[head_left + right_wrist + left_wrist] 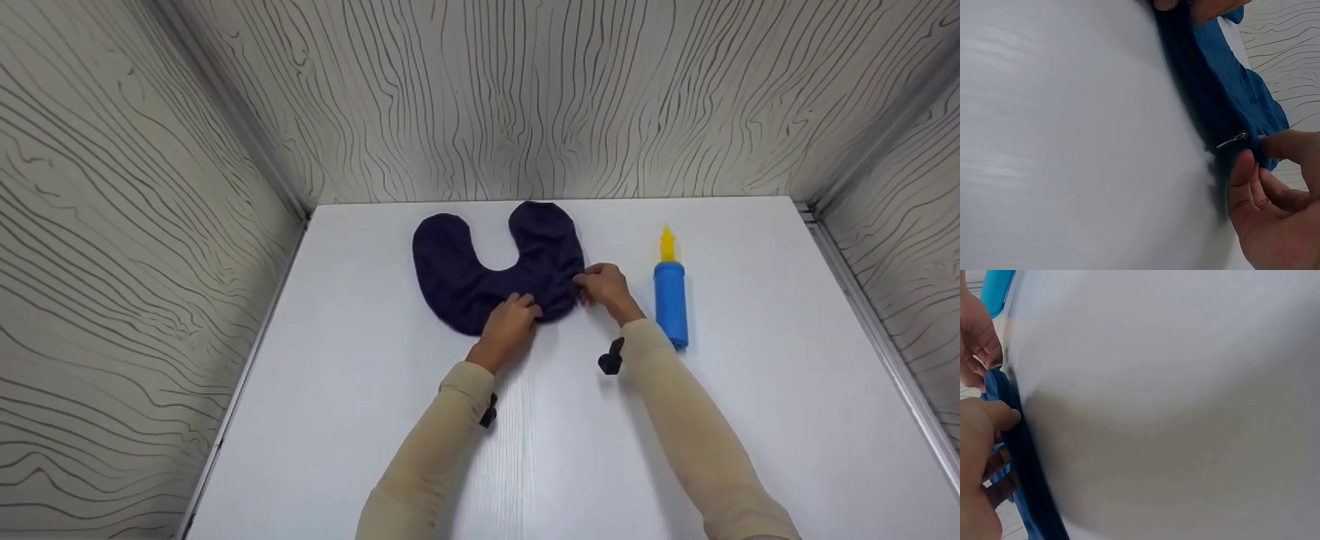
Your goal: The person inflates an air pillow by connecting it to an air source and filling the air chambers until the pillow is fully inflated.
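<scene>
A dark navy, U-shaped neck pillow (450, 274) lies flat on the white table, its two ends pointing to the far edge. My left hand (511, 324) grips its near edge around the middle, thumb on the near side and fingers behind in the left wrist view. At the pillow's right side, my right hand (604, 286) pinches the edge between thumb and fingers. A small metal zipper pull (1233, 140) sticks out from the seam right beside the right fingertips in the right wrist view.
To the right of the right hand lies a blue hand pump (671, 304) with a yellow nozzle (667, 244) pointing away. Wood-grain patterned panels (480, 97) rise behind the table (360, 420) and along both sides.
</scene>
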A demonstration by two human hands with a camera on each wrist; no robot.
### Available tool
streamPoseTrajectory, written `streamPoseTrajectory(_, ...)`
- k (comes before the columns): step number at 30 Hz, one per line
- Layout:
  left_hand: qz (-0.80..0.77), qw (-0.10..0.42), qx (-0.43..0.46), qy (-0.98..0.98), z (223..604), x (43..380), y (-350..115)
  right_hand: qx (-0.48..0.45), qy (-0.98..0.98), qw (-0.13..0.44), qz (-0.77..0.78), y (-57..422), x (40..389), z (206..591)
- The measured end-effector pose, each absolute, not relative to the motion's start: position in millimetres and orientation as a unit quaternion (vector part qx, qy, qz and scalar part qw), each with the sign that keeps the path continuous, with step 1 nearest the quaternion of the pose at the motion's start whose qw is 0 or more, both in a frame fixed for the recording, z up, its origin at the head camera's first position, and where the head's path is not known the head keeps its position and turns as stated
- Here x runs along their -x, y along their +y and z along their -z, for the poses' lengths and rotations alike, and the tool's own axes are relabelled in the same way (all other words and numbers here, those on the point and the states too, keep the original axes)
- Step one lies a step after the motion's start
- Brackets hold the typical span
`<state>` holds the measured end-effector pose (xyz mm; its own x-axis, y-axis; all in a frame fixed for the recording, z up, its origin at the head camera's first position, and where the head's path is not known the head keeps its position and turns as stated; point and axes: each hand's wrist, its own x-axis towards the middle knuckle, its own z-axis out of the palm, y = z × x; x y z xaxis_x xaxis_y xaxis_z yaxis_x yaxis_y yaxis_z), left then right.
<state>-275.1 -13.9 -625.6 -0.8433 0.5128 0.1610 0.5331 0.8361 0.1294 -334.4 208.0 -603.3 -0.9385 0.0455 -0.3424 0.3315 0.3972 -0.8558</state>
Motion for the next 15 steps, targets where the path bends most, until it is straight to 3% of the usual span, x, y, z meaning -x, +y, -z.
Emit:
streamPoseTrajectory(5,0.106,0.085,0.3,-0.944,629.0,273.5,-30.0,-0.124,0.812,0.148,0.551,210.9,323.2,603.7)
streamPoseTrajectory(15,0.131,0.088,0.314,-0.936,631.4,272.5,-63.4,-0.124,0.765,0.179,0.606,203.5,294.5,604.5)
